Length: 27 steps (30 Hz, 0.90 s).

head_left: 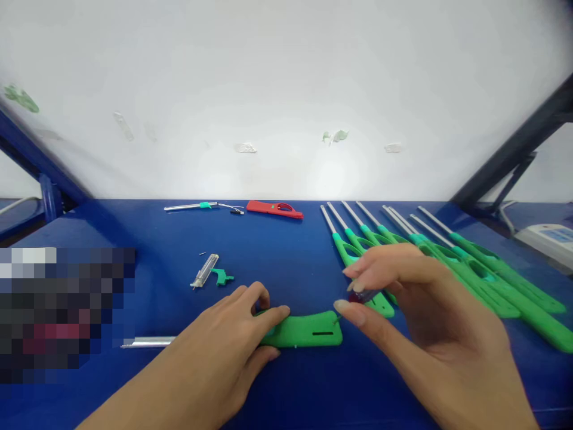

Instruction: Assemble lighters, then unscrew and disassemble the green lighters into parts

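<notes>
A green long-necked lighter lies on the blue table, its metal tube pointing left. My left hand presses it down, fingers closed around the handle and hiding its middle. Between the thumb and fingertips of my right hand is a small screwdriver with a dark reddish handle, mostly covered by the fingers. Its thin shaft reaches the right end of the lighter handle, near the slot. Beyond my left hand lie a clear fuel tank and a green trigger piece.
Several assembled green lighters lie side by side on the right. A red lighter casing and a metal tube with wires rest by the white wall. A pixelated area covers the left; a pale device stands far right.
</notes>
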### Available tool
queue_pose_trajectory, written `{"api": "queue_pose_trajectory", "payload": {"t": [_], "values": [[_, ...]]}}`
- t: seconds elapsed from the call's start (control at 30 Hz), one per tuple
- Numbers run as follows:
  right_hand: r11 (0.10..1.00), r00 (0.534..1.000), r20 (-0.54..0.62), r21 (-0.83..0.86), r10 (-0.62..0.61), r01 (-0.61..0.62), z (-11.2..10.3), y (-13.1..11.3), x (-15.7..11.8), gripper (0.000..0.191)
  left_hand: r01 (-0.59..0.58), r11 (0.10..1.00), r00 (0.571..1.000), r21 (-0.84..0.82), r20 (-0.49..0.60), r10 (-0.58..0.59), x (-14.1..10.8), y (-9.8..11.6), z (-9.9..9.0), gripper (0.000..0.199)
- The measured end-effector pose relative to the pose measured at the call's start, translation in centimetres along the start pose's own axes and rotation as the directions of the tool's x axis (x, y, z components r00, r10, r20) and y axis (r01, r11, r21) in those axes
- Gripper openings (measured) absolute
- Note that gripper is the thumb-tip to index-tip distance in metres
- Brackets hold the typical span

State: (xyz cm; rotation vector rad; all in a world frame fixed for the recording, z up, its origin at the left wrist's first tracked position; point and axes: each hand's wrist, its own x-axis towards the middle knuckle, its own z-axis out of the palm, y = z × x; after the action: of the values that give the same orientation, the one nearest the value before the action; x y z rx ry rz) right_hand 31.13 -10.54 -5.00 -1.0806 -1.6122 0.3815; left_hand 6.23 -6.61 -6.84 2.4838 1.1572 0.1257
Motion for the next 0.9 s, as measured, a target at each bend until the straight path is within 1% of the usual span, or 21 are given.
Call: {"api": "queue_pose_trajectory", "payload": {"t": [0.07,0.17,0.27,0.37,0.47,0.57,0.63,0.8,0.9], "values": [[1.0,1.0,-0.012,-0.004,-0.022,0.022,0.02,0.06,0.08,0.018,0.0,1.0,1.0,-0.008,-0.005,0.0,0.04,-0.07,0.05,0.038],[0.999,0.999,-0.033,-0.028,0.029,-0.03,0.0,0.03,-0.08,0.021,-0.001,1.0,1.0,-0.014,-0.015,0.001,0.08,-0.16,0.11,0.038],[0.996,0.998,0.004,-0.058,0.061,-0.061,-0.07,0.03,-0.21,0.024,0.001,1.0,1.0,-0.009,-0.014,-0.001,0.18,-0.1,0.04,0.039],[0.999,0.999,0.027,-0.036,0.025,-0.024,-0.08,0.11,-0.1,0.02,0.014,1.0,1.0,-0.009,-0.001,-0.014,0.33,0.02,-0.08,0.038],[0.999,1.0,0.003,-0.042,0.014,-0.014,-0.05,0.15,-0.05,0.019,0.018,0.999,1.0,-0.027,0.001,-0.018,0.33,0.01,-0.04,0.038],[0.996,0.999,-0.013,-0.066,0.052,-0.053,-0.09,0.14,-0.22,0.026,0.015,0.999,1.0,-0.03,-0.012,-0.015,0.14,-0.1,0.12,0.038],[0.995,0.998,0.005,-0.079,0.064,-0.063,-0.18,0.18,-0.3,0.028,0.012,1.0,1.0,-0.021,-0.017,-0.012,0.04,-0.14,0.17,0.039],[0.998,0.999,0.035,-0.064,0.019,-0.016,-0.32,0.18,-0.1,0.02,0.004,1.0,1.0,-0.004,-0.01,-0.004,0.12,-0.03,0.05,0.039],[0.996,0.999,0.046,-0.089,-0.008,0.012,-0.25,-0.22,-0.05,0.026,0.008,1.0,1.0,0.004,0.002,-0.008,0.2,0.04,-0.05,0.039]]}}
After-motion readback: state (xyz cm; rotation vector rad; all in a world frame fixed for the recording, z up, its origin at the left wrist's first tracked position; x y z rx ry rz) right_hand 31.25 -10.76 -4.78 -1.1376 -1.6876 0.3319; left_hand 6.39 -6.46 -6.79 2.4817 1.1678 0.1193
